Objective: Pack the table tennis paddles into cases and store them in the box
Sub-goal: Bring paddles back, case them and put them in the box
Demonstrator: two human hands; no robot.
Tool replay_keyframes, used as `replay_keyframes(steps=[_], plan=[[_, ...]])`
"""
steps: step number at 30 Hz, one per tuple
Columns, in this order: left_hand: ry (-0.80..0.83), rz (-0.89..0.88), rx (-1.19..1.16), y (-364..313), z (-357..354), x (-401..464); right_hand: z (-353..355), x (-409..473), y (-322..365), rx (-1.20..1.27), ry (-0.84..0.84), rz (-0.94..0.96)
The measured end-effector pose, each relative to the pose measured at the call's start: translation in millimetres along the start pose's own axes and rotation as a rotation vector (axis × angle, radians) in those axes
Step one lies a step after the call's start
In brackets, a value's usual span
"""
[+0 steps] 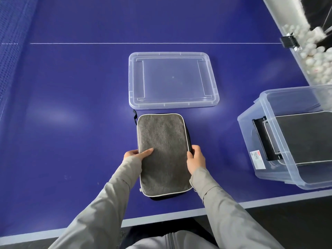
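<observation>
Grey woven fabric with pale piping covers the case point(163, 155), which lies flat on the blue tabletop point(71, 123) close to its near edge, long axis running away from the person. It appears closed; no paddle shows, so its contents cannot be confirmed. A dark strap loop protrudes at its far left corner.

The left hand point(137, 153) clasps the left edge, thumb laid on top of the fabric, the remaining fingers hidden below. The right hand point(195, 158) grips the right edge opposite, fingers curled over the piping. Both are closed on the case at about mid-length. Both grey sleeves reach in from the near edge, forearms converging, wrists low.

Judgement: the step in hand is lifting this case and carrying it to the box point(280, 141), which stands well apart to the right and already holds a dark case-like item. To do it well, keep the two-sided grip level, lift clear of the tabletop before swinging right, and align the case with the item inside so it settles flat. The clear lid point(172, 79) lies just beyond the case, off the carrying path. A container of white balls point(312, 54) stands at far right.
</observation>
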State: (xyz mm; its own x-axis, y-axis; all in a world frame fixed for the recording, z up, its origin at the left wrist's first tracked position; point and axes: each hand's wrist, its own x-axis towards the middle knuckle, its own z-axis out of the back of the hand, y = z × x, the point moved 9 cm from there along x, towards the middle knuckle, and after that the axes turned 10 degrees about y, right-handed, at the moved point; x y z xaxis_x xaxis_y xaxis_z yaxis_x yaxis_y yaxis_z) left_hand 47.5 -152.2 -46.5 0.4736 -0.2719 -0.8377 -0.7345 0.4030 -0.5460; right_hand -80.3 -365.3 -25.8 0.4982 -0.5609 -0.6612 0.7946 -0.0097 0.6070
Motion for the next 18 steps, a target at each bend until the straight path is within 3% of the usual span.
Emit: replay_keyframes(steps=[8,14,18], plan=[[-0.007,-0.015,-0.029,-1,-13,-5,7,5,-4,0.003,-0.011,-0.012],[0.082,-0.052,-0.089,3,-21,-3,9,9,-2,-0.061,0.004,-0.002],[0.038,-0.103,-0.052,-2,-26,-6,14,9,0,-0.088,0.008,-0.019]])
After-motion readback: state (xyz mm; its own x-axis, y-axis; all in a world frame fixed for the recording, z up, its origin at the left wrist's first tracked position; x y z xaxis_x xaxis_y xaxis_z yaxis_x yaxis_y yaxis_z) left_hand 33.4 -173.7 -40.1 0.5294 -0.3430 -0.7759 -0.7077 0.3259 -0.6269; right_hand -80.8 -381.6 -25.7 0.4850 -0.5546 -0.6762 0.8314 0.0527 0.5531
